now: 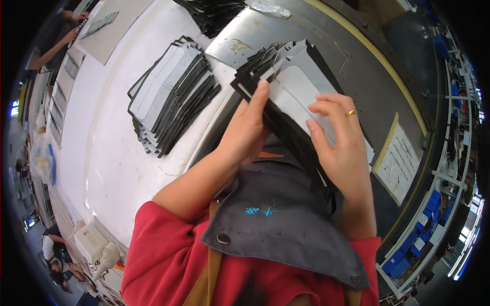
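A thick stack of flat grey pieces with black edges (298, 84) stands tilted in front of my body. My left hand (248, 125) grips its left side, thumb up along the edge and the other fingers hidden behind the pieces. Over the stack's right part is my right hand (337, 130), a ring on one finger. Its fingers are bent and apart, with the fingertips at the top piece; I cannot tell whether they touch it. To the left, a second stack of similar pieces (171, 84) lies fanned out on the white table (112, 168).
A further dark pile (212, 13) lies at the far edge. On the right are a dark work surface with a yellow border, a printed sheet (399, 160), and shelves with blue bins (416, 245). Another person's hands (71, 33) work at the far left. A white sewing machine (94, 245) stands lower left.
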Tool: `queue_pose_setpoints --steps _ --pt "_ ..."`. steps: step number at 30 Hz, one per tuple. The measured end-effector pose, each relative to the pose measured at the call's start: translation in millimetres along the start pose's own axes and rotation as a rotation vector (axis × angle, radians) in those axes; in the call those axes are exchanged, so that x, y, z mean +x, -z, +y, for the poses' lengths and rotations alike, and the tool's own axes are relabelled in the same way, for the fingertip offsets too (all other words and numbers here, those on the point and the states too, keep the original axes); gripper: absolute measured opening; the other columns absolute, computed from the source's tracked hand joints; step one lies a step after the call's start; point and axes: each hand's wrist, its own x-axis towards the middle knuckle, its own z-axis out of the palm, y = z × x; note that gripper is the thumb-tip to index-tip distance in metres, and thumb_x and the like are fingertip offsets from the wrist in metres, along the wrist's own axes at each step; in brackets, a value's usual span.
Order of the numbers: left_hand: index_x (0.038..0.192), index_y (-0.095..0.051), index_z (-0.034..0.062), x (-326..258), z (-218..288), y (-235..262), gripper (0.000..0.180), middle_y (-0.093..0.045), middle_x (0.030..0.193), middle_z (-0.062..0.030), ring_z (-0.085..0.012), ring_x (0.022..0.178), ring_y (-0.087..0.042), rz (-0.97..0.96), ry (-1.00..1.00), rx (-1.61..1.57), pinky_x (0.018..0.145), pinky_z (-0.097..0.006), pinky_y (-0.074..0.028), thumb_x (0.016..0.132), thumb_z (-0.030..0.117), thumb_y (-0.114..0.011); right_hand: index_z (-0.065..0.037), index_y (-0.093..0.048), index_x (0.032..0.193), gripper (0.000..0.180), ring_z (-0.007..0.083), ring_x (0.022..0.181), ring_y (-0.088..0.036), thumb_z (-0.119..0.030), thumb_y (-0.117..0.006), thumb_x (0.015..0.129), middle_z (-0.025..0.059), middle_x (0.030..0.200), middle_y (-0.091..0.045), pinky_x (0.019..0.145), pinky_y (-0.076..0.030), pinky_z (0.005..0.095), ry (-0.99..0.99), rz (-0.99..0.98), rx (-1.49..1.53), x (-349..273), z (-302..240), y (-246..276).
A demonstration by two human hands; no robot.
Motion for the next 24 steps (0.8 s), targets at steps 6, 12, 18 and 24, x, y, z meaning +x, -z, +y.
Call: queue_pose_setpoints --steps 6,12,18,24 --pt "0.131 -0.038 0.0074 -6 -12 20 0.040 -0.049 0.125 -0.0070 -0.0165 0.117 -0.046 -0.132 -0.076 -0.020 0.097 -0.035 -0.039 0.096 0.024 -0.046 -0.014 -0.055 0.127 0.042 0.0261 0.107 -0.047 -0.009 -0.056 0.085 0.0058 0.129 -0.050 0.093 -0.035 0.0383 0.190 -0.283 -0.279 5 5 4" --pt "0.131 -0.038 0.0053 -8 -16 18 0.040 -0.051 0.122 -0.0070 -0.0147 0.115 -0.048 -0.111 -0.135 0.066 0.096 -0.031 -0.039 0.094 0.014 -0.049 -0.015 -0.054 0.127 0.044 0.0247 0.103 -0.048 -0.012 -0.058 0.084 0.0060 0.131 -0.048 0.089 -0.036 0.0383 0.221 -0.266 -0.362 6 7 -3" --pt "0.126 -0.041 0.0022 -2 -21 19 0.037 -0.053 0.119 -0.0076 -0.0125 0.109 -0.049 -0.049 -0.243 0.202 0.093 -0.028 -0.040 0.092 0.014 -0.053 -0.016 -0.053 0.129 0.046 0.0228 0.100 -0.047 -0.013 -0.059 0.083 0.0062 0.132 -0.047 0.085 -0.035 0.0374 0.252 -0.220 -0.427 2 7 -7" --pt "0.122 -0.045 0.0030 -3 -10 21 0.034 -0.054 0.117 -0.0070 -0.0135 0.107 -0.053 -0.021 -0.139 0.214 0.088 -0.030 -0.045 0.093 0.020 -0.054 -0.016 -0.052 0.129 0.046 0.0227 0.100 -0.047 -0.014 -0.059 0.083 0.0059 0.131 -0.048 0.085 -0.036 0.0377 0.253 -0.221 -0.436 3 9 -9"
